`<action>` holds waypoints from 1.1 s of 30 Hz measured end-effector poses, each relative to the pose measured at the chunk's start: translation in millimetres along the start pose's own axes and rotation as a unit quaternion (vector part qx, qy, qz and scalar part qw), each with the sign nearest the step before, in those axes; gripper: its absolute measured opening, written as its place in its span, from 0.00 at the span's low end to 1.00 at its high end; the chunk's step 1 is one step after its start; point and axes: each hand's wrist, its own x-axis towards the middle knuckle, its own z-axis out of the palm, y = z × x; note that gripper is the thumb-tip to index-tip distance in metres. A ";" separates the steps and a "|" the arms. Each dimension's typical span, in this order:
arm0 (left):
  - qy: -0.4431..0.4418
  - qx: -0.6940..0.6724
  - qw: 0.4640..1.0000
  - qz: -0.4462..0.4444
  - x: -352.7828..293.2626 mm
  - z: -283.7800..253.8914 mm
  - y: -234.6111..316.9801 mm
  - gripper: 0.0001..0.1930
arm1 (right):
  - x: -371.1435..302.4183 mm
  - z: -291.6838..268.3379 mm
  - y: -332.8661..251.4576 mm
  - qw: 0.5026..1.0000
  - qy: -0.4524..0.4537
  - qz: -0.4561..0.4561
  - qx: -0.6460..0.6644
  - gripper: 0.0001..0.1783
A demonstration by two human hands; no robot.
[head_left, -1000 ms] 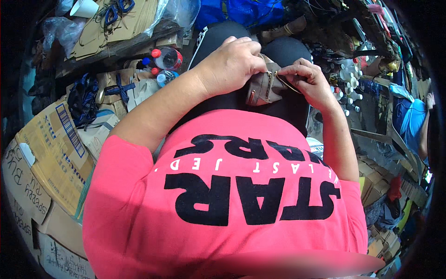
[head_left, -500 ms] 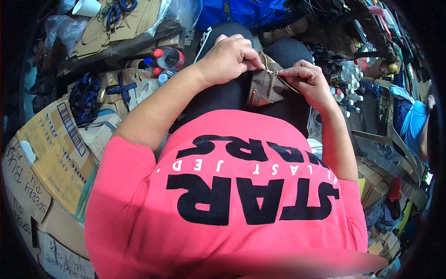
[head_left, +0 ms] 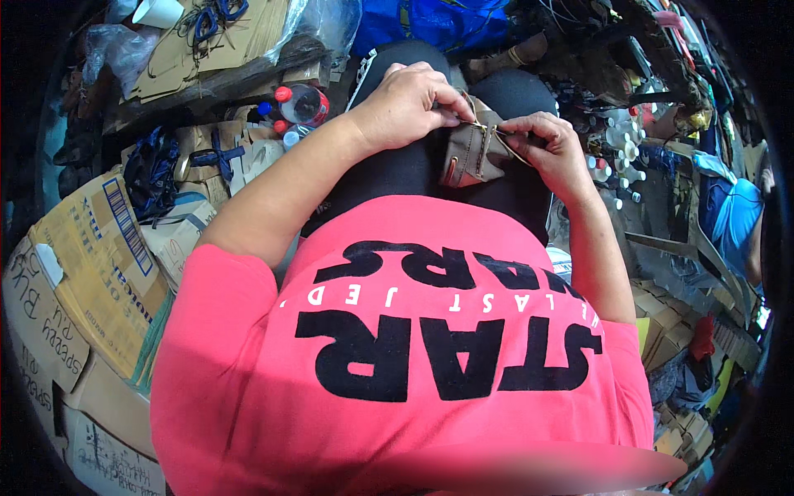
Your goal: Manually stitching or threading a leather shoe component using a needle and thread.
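The workpiece is a small taupe pouch-shaped piece of leather-like material with a raised seam (head_left: 468, 155), positioned over the lap, in front of the black-trousered thighs (head_left: 517, 89) and between the two hands. A thin pale cord (head_left: 481, 126) crosses its upper edge beside the seam. The left hand (head_left: 411, 103) is nearly closed: thumb and index finger are pinched together at the upper left edge, apparently on the cord; the exact contact is too small to confirm. The right hand (head_left: 552, 149) is partly curled, with thumb and index finger closed on the cord just right of the seam and the remaining fingers loosely bent. Handling: the workpiece is judged light, flexible and not fragile, with a little stiffness along the seam; its surface should grip well. The cord is the finer element and may slip between the fingertips. Hold the cord close to the seam in a firm fingertip pinch; take the workpiece by its seamed edge, since the unsupported wall may fold. Surroundings: a clear plastic bottle with a red cap (head_left: 303, 106) stands to the left; small white plastic bottles (head_left: 620, 136) are grouped to the right.
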 end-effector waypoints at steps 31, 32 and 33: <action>0.056 -0.002 0.998 -0.035 -6.3 -5.7 4.9 0.06 | -0.5 -8.6 6.9 0.999 0.016 0.014 0.027 0.06; 0.044 0.020 0.998 -0.029 -7.8 -5.6 7.6 0.07 | -0.4 -9.9 4.9 0.999 0.016 0.015 0.028 0.06; 0.032 0.042 0.998 -0.023 -8.9 -6.0 11.0 0.07 | 0.9 -13.3 1.2 0.999 0.001 0.020 -0.028 0.06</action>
